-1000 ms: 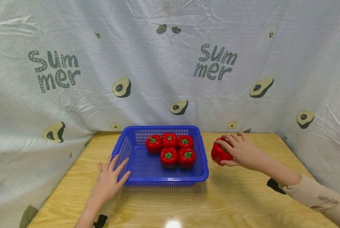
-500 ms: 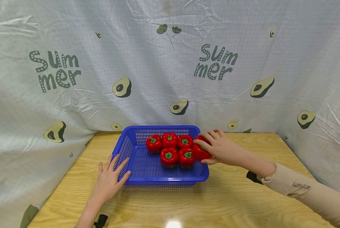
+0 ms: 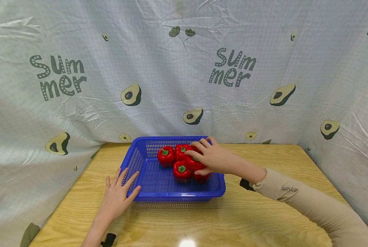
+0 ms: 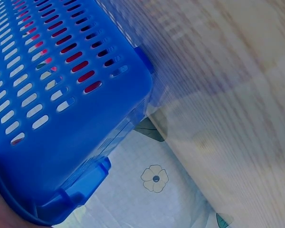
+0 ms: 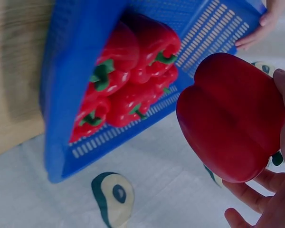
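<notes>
A blue perforated basket (image 3: 147, 192) stands on the wooden table (image 3: 248, 219) and holds several red bell peppers (image 3: 166, 156). My right hand (image 3: 213, 158) grips another red pepper (image 3: 194, 163) from above, held over the peppers inside the basket. The right wrist view shows this pepper (image 5: 232, 128) large in my fingers, with the basket (image 5: 66, 109) and its peppers (image 5: 128, 80) beyond. My left hand (image 3: 119, 193) lies flat with spread fingers against the basket's front-left corner. The left wrist view shows only the basket wall (image 4: 61, 118) and tabletop.
An avocado-printed white cloth (image 3: 184, 68) hangs behind the table and drapes on both sides. A sleeve (image 3: 310, 209) crosses the table's right half. A light glare (image 3: 187, 243) sits at the near edge.
My right hand has carried the pepper leftward, from the table right of the basket to above the peppers inside it. The left hand has stayed put.
</notes>
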`<state>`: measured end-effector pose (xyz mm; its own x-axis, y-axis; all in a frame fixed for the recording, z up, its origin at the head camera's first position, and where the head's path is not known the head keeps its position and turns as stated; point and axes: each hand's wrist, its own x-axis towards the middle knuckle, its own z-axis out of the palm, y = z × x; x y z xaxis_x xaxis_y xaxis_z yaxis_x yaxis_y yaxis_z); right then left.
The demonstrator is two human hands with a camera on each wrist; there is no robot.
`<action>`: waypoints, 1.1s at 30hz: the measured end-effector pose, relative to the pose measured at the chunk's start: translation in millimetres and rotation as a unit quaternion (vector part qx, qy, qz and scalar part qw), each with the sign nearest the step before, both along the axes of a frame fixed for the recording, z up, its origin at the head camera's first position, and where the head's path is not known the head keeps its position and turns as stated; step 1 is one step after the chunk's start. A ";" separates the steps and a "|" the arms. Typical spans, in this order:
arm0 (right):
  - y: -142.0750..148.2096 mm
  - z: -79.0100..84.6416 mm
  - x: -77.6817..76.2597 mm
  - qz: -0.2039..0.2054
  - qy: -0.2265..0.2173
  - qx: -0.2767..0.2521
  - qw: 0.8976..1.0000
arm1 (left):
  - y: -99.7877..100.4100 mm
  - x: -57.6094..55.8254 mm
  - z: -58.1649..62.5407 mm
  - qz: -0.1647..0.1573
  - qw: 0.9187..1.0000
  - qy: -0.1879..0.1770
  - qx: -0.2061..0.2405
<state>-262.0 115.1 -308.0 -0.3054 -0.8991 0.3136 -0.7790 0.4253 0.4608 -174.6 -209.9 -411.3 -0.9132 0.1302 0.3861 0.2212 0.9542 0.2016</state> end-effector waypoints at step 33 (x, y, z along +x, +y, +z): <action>-109.2 -40.2 -31.9 -0.024 -0.059 0.068 0.996 | 0.5 1.1 1.1 0.005 1.000 -0.009 -0.007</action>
